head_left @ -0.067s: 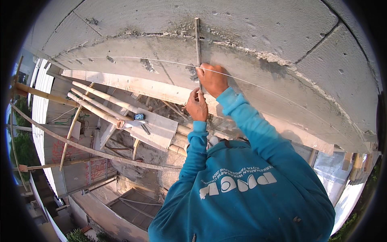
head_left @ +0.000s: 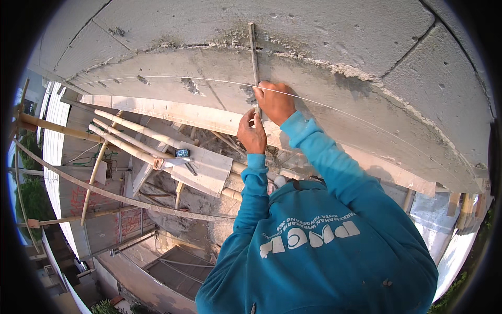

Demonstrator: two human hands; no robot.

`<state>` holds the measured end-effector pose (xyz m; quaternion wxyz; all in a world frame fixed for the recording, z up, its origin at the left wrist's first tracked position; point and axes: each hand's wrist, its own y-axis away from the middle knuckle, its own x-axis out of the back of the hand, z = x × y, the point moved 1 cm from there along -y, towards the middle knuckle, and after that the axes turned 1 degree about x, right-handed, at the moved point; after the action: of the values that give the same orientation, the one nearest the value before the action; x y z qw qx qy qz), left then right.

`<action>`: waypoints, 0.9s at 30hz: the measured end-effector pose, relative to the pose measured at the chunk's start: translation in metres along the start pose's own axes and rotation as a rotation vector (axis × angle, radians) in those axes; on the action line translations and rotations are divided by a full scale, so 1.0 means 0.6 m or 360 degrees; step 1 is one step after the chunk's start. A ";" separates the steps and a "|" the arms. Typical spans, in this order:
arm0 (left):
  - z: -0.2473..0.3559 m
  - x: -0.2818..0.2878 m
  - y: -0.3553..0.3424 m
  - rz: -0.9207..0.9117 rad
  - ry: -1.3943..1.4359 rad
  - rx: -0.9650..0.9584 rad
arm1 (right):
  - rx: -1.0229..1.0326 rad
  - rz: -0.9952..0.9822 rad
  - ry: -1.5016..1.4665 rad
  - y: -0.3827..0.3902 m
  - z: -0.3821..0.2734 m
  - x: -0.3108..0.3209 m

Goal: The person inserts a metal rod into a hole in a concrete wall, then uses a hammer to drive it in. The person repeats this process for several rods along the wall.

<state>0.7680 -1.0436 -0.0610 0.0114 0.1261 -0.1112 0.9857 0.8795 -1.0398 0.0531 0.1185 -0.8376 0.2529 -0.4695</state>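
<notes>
Gripping a stick [head_left: 254,57] with the right hand [head_left: 275,102]. Pinching its lower end with the left hand [head_left: 252,133], seven o'clock from there.

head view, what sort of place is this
Likely a building site: a bare grey wall with rough joints, a white string stretched across it, and bamboo poles below.

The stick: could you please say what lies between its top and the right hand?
The head view shows the string crossing the stick, close to the right hand.

Bamboo poles [head_left: 137,126] lie left of the stick [head_left: 254,57].
</notes>
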 end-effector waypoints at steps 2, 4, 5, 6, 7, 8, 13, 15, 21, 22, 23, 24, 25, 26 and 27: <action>0.024 0.019 -0.055 -0.0026 0.0044 -0.0419 | 0.0063 0.0066 -0.0063 -0.004 0.001 -0.003; 0.046 0.029 -0.082 -0.0241 0.0121 -0.0204 | 0.0049 0.0085 -0.0072 -0.004 -0.002 -0.016; 0.036 0.031 -0.098 -0.0313 0.0060 -0.0325 | 0.0071 0.0082 -0.0069 -0.005 -0.006 -0.015; 0.035 0.029 -0.112 -0.0358 0.0022 -0.0424 | 0.0101 0.0072 -0.0069 -0.008 -0.008 -0.016; 0.033 0.024 -0.124 -0.0412 0.0064 -0.0380 | 0.0149 0.0132 -0.0061 -0.012 -0.002 -0.022; 0.031 0.020 -0.132 -0.0462 0.0103 -0.0334 | 0.0138 0.0128 -0.0067 -0.013 0.004 -0.024; 0.032 0.015 -0.137 -0.0489 -0.0132 -0.0366 | 0.0130 0.0057 0.0009 -0.016 0.013 -0.020; 0.035 0.017 -0.135 -0.0450 -0.0147 -0.0458 | 0.0171 0.0100 0.0039 -0.014 0.006 -0.009; 0.033 0.015 -0.140 -0.0458 -0.0221 -0.0453 | 0.0248 0.0072 0.0081 -0.016 0.012 -0.019; 0.026 0.015 -0.142 -0.0469 -0.0178 -0.0425 | 0.0284 0.0069 0.0085 -0.017 0.014 -0.026; 0.021 0.015 -0.143 -0.0479 -0.0136 -0.0397 | 0.0257 0.0060 0.0067 -0.017 0.019 -0.032; 0.022 0.016 -0.143 -0.0452 -0.0085 -0.0431 | 0.0223 0.0055 0.0040 -0.016 0.019 -0.031; 0.024 0.015 -0.141 -0.0424 -0.0035 -0.0466 | 0.0191 0.0049 0.0013 -0.015 0.018 -0.032; 0.025 0.016 -0.139 -0.0395 0.0013 -0.0501 | 0.0175 0.0047 0.0028 -0.016 0.016 -0.033; 0.042 0.020 -0.133 -0.0424 -0.0003 -0.0513 | 0.0141 0.0047 0.0053 -0.014 0.014 -0.026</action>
<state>0.7667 -0.9715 -0.0170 0.1615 0.1371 -0.2497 0.9449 0.8828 -1.0246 0.0411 0.1581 -0.8198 0.2460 -0.4924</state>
